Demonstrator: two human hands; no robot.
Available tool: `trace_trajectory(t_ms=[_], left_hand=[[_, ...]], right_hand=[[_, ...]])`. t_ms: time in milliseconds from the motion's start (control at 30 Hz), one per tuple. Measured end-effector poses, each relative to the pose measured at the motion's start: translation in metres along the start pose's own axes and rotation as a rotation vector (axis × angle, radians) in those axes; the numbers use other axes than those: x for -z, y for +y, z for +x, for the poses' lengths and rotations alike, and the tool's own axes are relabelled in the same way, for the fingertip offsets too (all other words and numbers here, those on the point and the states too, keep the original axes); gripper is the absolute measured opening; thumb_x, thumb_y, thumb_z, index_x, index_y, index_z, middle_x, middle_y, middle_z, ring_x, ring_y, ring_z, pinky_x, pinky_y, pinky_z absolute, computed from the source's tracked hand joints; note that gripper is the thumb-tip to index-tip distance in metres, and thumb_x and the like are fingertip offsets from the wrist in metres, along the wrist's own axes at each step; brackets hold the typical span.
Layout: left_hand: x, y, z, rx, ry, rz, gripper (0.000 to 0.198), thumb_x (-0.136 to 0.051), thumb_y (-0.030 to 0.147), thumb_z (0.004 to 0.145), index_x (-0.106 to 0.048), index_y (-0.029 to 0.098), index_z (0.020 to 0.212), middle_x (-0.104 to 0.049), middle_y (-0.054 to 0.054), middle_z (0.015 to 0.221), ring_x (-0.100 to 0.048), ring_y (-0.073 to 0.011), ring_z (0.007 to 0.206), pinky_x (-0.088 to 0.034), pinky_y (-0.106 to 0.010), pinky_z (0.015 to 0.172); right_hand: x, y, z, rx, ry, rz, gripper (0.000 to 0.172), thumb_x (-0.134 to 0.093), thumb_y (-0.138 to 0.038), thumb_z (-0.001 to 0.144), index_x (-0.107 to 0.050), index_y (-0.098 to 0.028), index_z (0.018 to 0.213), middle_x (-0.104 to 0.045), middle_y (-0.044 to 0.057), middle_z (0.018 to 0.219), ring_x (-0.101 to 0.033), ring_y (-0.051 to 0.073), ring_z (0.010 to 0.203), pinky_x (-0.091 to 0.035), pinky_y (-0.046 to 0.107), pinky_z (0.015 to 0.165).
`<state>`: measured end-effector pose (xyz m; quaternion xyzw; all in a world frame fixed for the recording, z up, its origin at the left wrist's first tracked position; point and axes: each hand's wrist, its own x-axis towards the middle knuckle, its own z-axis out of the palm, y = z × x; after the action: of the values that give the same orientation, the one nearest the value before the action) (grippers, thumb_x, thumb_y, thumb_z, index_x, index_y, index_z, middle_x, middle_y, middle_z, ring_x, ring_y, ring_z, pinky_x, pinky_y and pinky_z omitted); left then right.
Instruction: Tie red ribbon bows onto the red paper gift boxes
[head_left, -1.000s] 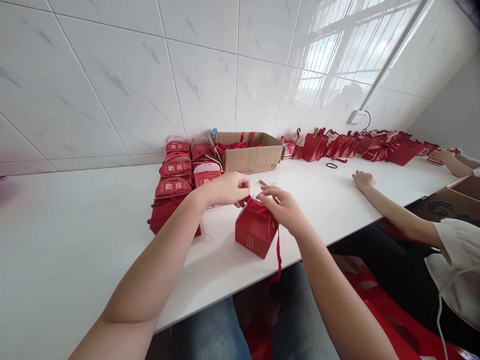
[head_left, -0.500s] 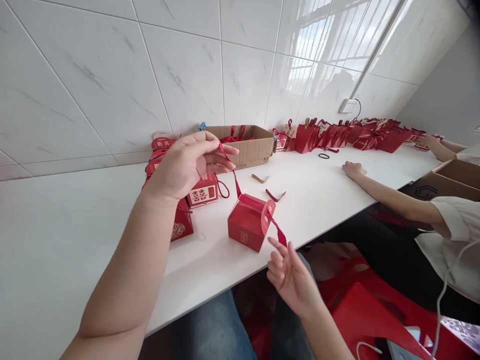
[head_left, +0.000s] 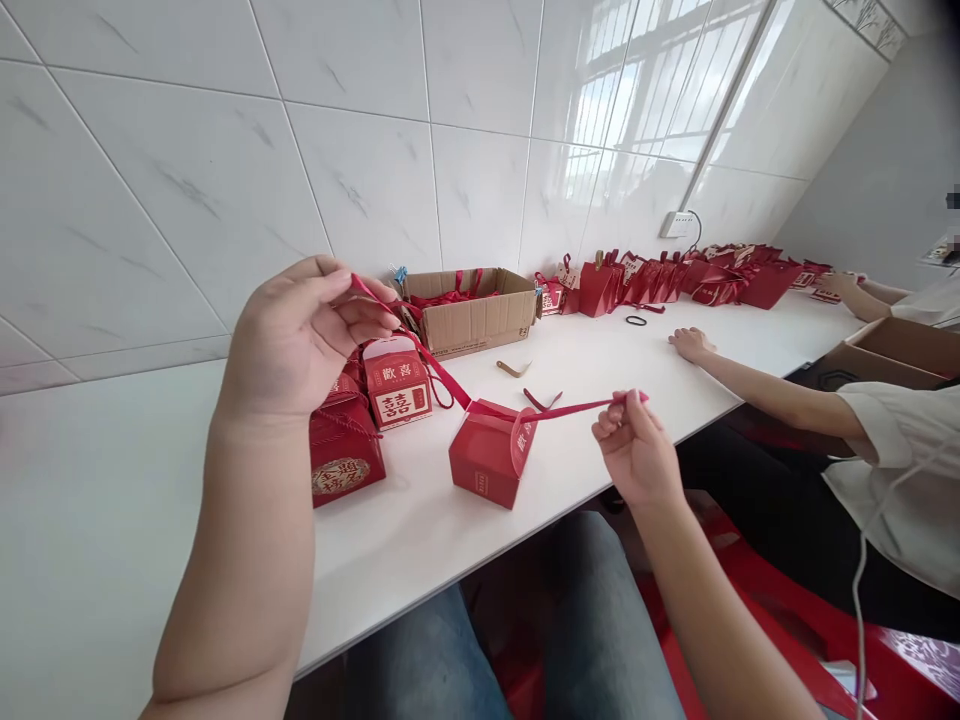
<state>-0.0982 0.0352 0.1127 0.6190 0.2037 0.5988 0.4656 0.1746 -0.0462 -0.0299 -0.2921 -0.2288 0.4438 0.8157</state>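
Observation:
A small red gift box [head_left: 487, 462] stands on the white table [head_left: 112, 520] near its front edge. A red ribbon [head_left: 442, 372] runs through the box's top and is stretched out to both sides. My left hand [head_left: 300, 335] is raised left of the box and pinches the ribbon's left end. My right hand [head_left: 634, 445], off the table's front edge to the right, pinches the other end of the ribbon [head_left: 577, 407].
Finished red boxes [head_left: 396, 382] stand behind my left hand. An open cardboard box [head_left: 469, 310] with ribbons sits by the tiled wall, and red bags [head_left: 675, 280] line the wall farther right. Another person's arm [head_left: 750, 385] rests on the table at right. Loose ribbon scraps [head_left: 525, 385] lie behind the box.
Both hands left the top of the box and drew the ribbon ends apart. My left hand rose up and left; my right hand took the other end and pulled it right.

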Motion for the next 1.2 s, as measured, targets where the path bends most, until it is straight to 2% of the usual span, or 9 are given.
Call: trace_trajectory(t_ms=[133, 367, 500, 700, 800, 867, 967, 1200], left_hand=[[-0.005, 0.004, 0.006, -0.014, -0.007, 0.021, 0.019, -0.051, 0.011, 0.081, -0.061, 0.016, 0.066, -0.066, -0.002, 0.069, -0.063, -0.0128, 0.057, -0.051, -0.025, 0.053], [-0.024, 0.018, 0.019, -0.03, -0.118, 0.173, 0.011, -0.059, 0.016, 0.081, -0.065, 0.013, 0.072, -0.065, -0.005, 0.073, -0.062, -0.0122, 0.061, -0.052, -0.027, 0.06], [-0.034, 0.021, 0.024, -0.034, -0.15, 0.248, 0.007, -0.065, 0.017, 0.078, -0.067, 0.012, 0.073, -0.064, -0.004, 0.071, -0.061, -0.0116, 0.061, -0.054, -0.029, 0.063], [-0.042, 0.021, 0.027, -0.056, -0.121, 0.265, 0.01, -0.07, 0.012, 0.072, -0.069, 0.012, 0.082, -0.065, -0.005, 0.072, -0.063, -0.014, 0.066, -0.054, -0.031, 0.062], [-0.046, 0.02, 0.029, -0.068, -0.113, 0.258, 0.011, -0.069, 0.013, 0.072, -0.069, 0.014, 0.083, -0.066, -0.006, 0.077, -0.06, -0.0128, 0.064, -0.05, -0.027, 0.054], [-0.048, 0.019, 0.03, -0.07, -0.114, 0.248, 0.018, -0.069, 0.013, 0.073, -0.068, 0.017, 0.091, -0.068, -0.006, 0.081, -0.06, -0.0128, 0.064, -0.046, -0.024, 0.049], [-0.052, 0.014, 0.033, -0.056, -0.08, 0.229, 0.024, -0.066, 0.013, 0.075, -0.065, 0.019, 0.098, -0.069, -0.005, 0.082, -0.062, -0.0148, 0.07, -0.046, -0.024, 0.051], [-0.057, -0.002, 0.035, -0.091, 0.078, 0.198, 0.009, -0.069, 0.022, 0.073, -0.067, 0.018, 0.081, -0.069, -0.004, 0.081, -0.063, -0.0141, 0.077, -0.05, -0.024, 0.059]], right_hand=[[-0.022, -0.026, 0.02, 0.12, -0.135, -0.206, 0.023, -0.075, -0.038, 0.072, -0.068, -0.017, 0.08, -0.052, -0.003, 0.061, -0.05, 0.005, 0.058, -0.044, 0.016, 0.054], [-0.062, -0.054, 0.039, 0.314, -0.37, -0.549, 0.022, -0.069, -0.042, 0.076, -0.068, -0.02, 0.076, -0.053, -0.003, 0.06, -0.047, 0.007, 0.055, -0.04, 0.021, 0.053], [-0.08, -0.056, 0.041, 0.367, -0.434, -0.713, 0.021, -0.068, -0.04, 0.076, -0.067, -0.019, 0.071, -0.051, -0.003, 0.057, -0.045, 0.008, 0.055, -0.037, 0.024, 0.053], [-0.104, -0.048, 0.046, 0.38, -0.519, -0.742, 0.023, -0.071, -0.04, 0.074, -0.065, -0.019, 0.067, -0.049, -0.003, 0.058, -0.041, 0.008, 0.053, -0.032, 0.025, 0.051], [-0.114, -0.047, 0.046, 0.37, -0.538, -0.749, 0.029, -0.067, -0.044, 0.077, -0.065, -0.019, 0.064, -0.045, -0.003, 0.055, -0.038, 0.007, 0.051, -0.03, 0.025, 0.049], [-0.119, -0.047, 0.045, 0.371, -0.541, -0.725, 0.025, -0.068, -0.042, 0.076, -0.067, -0.019, 0.067, -0.047, -0.004, 0.056, -0.038, 0.007, 0.051, -0.031, 0.024, 0.05], [-0.124, -0.044, 0.044, 0.38, -0.514, -0.629, 0.018, -0.071, -0.038, 0.074, -0.068, -0.021, 0.073, -0.053, -0.003, 0.061, -0.043, 0.007, 0.055, -0.036, 0.024, 0.054], [-0.123, -0.037, 0.049, 0.331, -0.39, -0.572, 0.022, -0.069, -0.043, 0.073, -0.071, -0.023, 0.08, -0.063, 0.0, 0.077, -0.053, 0.011, 0.073, -0.039, 0.023, 0.06]])
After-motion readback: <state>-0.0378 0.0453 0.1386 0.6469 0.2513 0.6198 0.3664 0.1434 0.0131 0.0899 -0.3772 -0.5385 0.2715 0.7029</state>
